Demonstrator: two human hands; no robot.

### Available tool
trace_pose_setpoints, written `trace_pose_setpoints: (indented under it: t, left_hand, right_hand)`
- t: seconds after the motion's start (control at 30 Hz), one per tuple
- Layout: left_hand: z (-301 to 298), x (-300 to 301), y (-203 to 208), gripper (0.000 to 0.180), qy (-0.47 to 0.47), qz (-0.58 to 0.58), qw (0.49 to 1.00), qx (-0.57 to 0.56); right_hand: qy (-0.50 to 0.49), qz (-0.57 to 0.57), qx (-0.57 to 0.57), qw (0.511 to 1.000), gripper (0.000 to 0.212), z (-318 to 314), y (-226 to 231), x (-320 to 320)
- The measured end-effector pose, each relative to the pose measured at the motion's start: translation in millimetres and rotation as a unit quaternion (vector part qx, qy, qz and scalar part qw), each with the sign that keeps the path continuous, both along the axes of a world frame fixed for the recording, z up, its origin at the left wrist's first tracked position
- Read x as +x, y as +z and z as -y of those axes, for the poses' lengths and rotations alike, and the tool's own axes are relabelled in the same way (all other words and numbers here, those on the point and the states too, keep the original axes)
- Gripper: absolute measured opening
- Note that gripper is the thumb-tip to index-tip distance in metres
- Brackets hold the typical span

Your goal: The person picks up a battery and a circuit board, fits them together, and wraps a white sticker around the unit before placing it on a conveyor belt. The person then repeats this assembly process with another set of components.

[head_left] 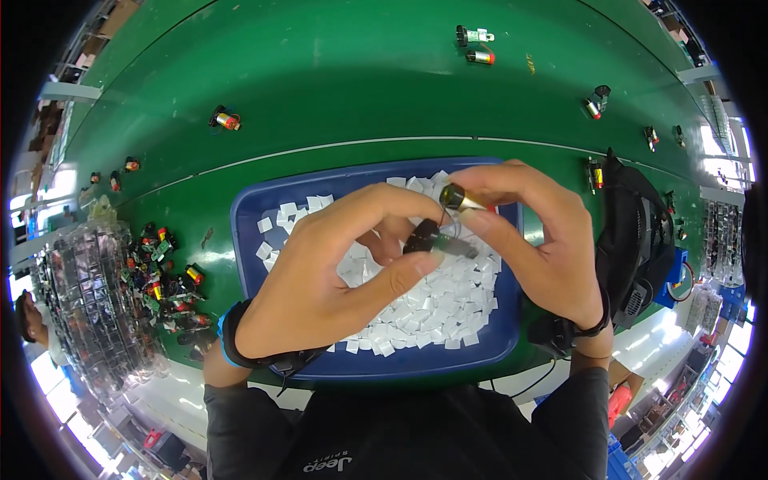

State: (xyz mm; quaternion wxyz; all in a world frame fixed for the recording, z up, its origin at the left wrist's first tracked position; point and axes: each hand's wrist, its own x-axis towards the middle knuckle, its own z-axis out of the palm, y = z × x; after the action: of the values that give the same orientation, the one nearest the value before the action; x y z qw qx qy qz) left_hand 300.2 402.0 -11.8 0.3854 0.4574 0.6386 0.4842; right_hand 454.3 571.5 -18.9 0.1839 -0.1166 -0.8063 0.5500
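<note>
My left hand (pixel 324 280) pinches a small black part with a circuit board (pixel 424 238) between thumb and fingertips. In the fingers of my right hand (pixel 544 236) is a small cylindrical battery (pixel 456 197) with a dark end. A thin wire seems to run between the battery and the black part. Both hands are raised over a blue tray (pixel 242 240), close together but not touching. Many small white square pieces (pixel 432 320) lie loose in the tray. The board's far end is blurred.
A pile of battery-and-board assemblies (pixel 164 280) lies left of the tray, beside stacked clear plastic trays (pixel 88 296). A black bag (pixel 636 232) sits at the right. More assemblies (pixel 478 58) are scattered across the green table (pixel 352 80). Another person (pixel 32 316) shows at far left.
</note>
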Motion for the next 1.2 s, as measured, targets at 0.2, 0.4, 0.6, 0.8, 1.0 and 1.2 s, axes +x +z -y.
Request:
trace_pose_setpoints:
  t: [0.2, 0.4, 0.6, 0.8, 1.0, 1.2]
  left_hand:
    - [1.4, 1.3, 4.8, 0.018, 0.009, 0.02, 0.998, -0.065]
    - [1.4, 2.6, -2.1, 0.009, 0.013, 0.139, 0.989, -0.044]
    - [-2.6, -6.8, -3.5, 0.014, -0.035, 0.203, 0.979, 0.003]
    - [-5.3, -5.9, -1.4, 0.029, 0.018, 0.46, 0.886, -0.056]
    - [-10.2, 5.3, 1.2, 0.034, 0.076, 0.278, 0.957, 0.015]
    - [-9.2, 1.1, 6.6, 0.027, -0.007, 0.21, 0.975, -0.067]
  right_hand:
    - [0.003, -0.017, -0.034, 0.999, 0.037, 6.0, 2.9, 3.0]
    - [0.02, -0.048, 0.056, 0.997, 0.034, 2.8, 4.1, 3.1]
    - [0.084, -0.108, 0.202, 0.97, 0.036, -1.9, 8.9, 0.9]
    - [0.067, -0.152, 0.286, 0.944, 0.036, 7.1, 2.0, 3.7]
    - [0.005, -0.145, 0.299, 0.943, 0.037, 5.7, 6.5, 5.0]
    - [0.023, -0.136, 0.302, 0.943, 0.034, 6.1, 10.7, 10.5]
